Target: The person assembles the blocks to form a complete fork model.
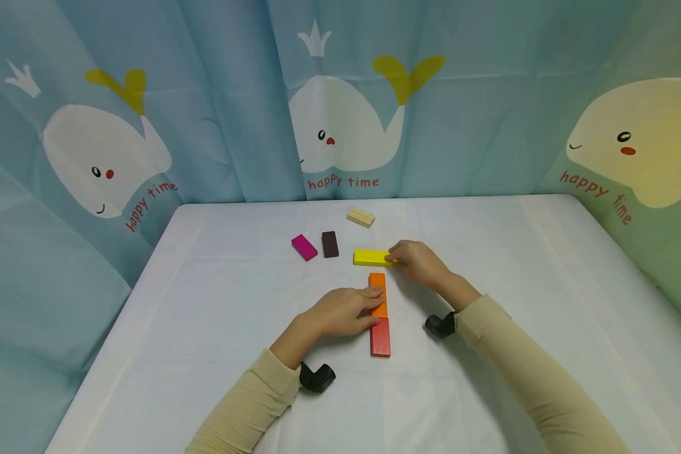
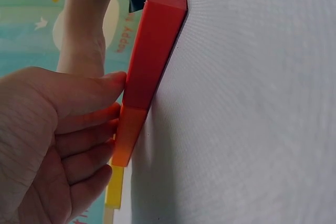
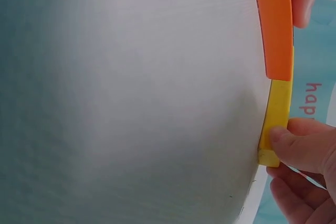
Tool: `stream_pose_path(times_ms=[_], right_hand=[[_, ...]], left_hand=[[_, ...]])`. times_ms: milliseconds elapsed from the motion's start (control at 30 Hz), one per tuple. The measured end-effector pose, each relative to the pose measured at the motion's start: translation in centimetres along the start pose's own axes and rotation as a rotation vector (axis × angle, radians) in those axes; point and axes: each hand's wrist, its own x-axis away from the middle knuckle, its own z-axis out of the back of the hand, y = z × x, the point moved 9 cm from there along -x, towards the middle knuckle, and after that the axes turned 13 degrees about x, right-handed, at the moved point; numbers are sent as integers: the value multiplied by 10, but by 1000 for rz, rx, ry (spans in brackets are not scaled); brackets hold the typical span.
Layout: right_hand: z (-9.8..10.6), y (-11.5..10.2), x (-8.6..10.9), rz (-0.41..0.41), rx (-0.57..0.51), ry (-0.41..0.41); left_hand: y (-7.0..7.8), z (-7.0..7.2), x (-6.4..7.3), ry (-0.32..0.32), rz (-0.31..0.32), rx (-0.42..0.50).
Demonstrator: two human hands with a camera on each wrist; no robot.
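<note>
So, yellow block (image 1: 369,258) pinched by right grip (image 1: 422,263) | left grip (image 1: 343,311) spread on orange block (image 1: 377,280) | likely light, stiff, best held endwise

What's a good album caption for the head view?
Left hand touches the orange block; right hand pinches the yellow block on a white table.

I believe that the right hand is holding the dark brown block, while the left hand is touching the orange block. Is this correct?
Not quite. The right hand is holding the yellow block, not the dark brown block, as the head view shows. The left hand is indeed touching the orange block.
</note>
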Motion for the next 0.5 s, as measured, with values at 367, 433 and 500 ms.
stream_pose_path(times_ms=[367,433,500], right_hand=[[-1,-1,4,-16,1,-18],[-1,-2,5,-20,-1,-16],[-1,-2,5,-20,0,-15]], left_hand=[[1,1,1,4,8,12],[1,1,2,8,7,9],[1,2,2,11,4,8]])
